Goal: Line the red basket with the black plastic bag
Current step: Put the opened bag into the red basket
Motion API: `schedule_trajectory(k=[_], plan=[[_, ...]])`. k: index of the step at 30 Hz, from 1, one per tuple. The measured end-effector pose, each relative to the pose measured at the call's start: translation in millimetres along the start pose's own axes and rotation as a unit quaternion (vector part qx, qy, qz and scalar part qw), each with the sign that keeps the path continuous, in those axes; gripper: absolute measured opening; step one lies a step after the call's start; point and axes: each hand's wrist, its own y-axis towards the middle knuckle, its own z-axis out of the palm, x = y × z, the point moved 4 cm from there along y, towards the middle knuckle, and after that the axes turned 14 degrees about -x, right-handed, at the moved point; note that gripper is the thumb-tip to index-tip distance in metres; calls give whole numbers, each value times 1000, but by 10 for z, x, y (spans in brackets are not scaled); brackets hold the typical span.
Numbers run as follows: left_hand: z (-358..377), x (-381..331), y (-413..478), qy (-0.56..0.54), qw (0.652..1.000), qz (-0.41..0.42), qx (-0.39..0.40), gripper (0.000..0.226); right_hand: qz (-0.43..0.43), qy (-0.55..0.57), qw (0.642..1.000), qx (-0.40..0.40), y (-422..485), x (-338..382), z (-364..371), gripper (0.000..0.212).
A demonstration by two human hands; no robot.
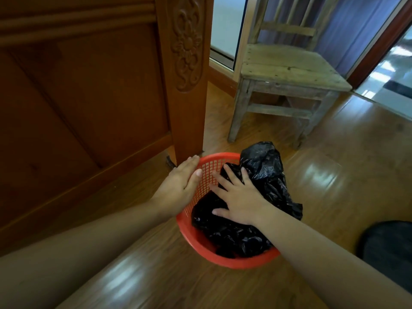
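Observation:
The red basket [225, 253], a round plastic one with a lattice wall, stands on the wooden floor in front of me. The black plastic bag [265, 172] lies crumpled inside it, and part of it bulges up over the far right rim. My left hand [181, 186] rests flat against the outside of the basket's left rim, thumb over the edge. My right hand [238, 197] is inside the basket, fingers spread, pressing down on the bag.
A carved wooden furniture panel and post [182, 85] stands close to the basket's left. A worn wooden chair [287, 70] is behind the basket. A dark round object [388, 244] lies on the floor at the right. The glossy wooden floor [347, 170] spreads out on the right.

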Motion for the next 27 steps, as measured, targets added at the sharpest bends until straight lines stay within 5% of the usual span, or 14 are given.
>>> schedule_trajectory(k=[6, 15, 22, 27], plan=[[33, -180, 28, 50, 995, 81, 18, 56, 27, 88, 972, -218, -484, -287, -566, 48], [369, -502, -44, 60, 985, 153, 46, 50, 218, 124, 959, -132, -1081, -812, -444, 55], [510, -652, -295, 80, 962, 242, 99, 53, 221, 217, 923, -230, -1071, -692, -456, 12], [445, -728, -316, 102, 949, 287, 83, 57, 219, 314, 879, -285, -1024, -545, -629, 7]])
